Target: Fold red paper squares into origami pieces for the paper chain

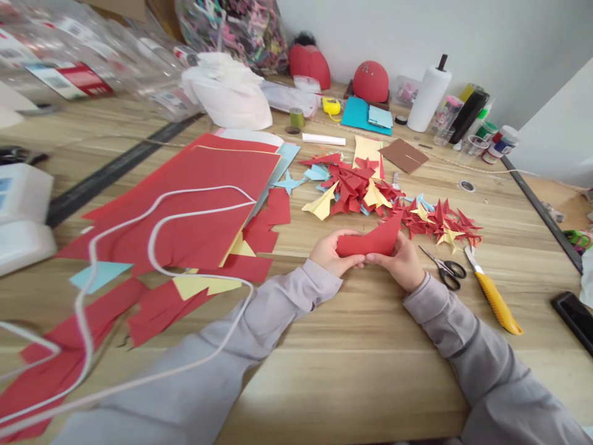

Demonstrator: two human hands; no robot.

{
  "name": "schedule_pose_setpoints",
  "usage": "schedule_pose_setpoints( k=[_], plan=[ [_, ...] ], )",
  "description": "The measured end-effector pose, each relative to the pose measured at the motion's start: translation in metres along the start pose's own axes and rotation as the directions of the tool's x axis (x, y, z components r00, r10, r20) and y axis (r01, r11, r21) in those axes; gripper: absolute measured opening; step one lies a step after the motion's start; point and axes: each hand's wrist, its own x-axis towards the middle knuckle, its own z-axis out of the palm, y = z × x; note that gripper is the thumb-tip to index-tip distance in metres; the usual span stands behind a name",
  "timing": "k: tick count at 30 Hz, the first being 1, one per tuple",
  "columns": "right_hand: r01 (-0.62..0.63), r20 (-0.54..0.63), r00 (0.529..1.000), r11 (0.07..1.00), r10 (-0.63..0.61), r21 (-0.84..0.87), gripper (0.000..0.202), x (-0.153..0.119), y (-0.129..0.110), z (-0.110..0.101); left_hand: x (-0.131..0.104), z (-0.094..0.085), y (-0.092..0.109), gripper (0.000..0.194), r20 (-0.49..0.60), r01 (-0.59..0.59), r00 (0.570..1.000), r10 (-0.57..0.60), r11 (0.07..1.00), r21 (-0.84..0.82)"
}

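Note:
Between my two hands, a little above the table, is a folded piece of red paper [370, 240] with one pointed corner rising at the right. My left hand [330, 253] pinches its left end, thumb along the lower edge. My right hand [404, 262] grips the right end, its thumb also at the lower edge near the left one. The fingers behind the paper are hidden. Just beyond lies a pile of folded paper planes [352, 185] in red, yellow and blue. Folded paper stars [438, 222], mostly red, are heaped right of it.
Scissors [448, 270] and a yellow utility knife [495, 296] lie right of my hands. Large red sheets [222, 191] and cut strips spread at left. A white cable [155, 247] crosses them and passes over my left sleeve. A phone [574, 318] sits at the right edge.

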Motion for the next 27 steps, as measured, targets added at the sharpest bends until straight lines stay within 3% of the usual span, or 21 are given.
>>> schedule_pose_setpoints(
  k=[11, 21, 27],
  plan=[
    [-0.032, -0.015, 0.999, 0.998, 0.033, 0.058, 0.052, 0.0018, -0.0035, 0.0035, -0.0042, 0.0008, 0.0043, 0.049, -0.05, -0.058, 0.997, 0.058, 0.998, 0.003],
    [-0.125, -0.043, 0.991, 0.986, 0.13, 0.107, 0.056, 0.0018, -0.0045, 0.001, -0.0014, -0.0016, 0.005, 0.053, -0.053, -0.033, 0.998, 0.031, 0.999, -0.029],
    [-0.08, -0.209, 0.972, 0.99, 0.103, 0.114, 0.047, 0.001, -0.0011, 0.0028, 0.0055, -0.0032, 0.004, 0.048, -0.026, 0.09, 0.995, -0.093, 0.99, -0.105]
  ],
)
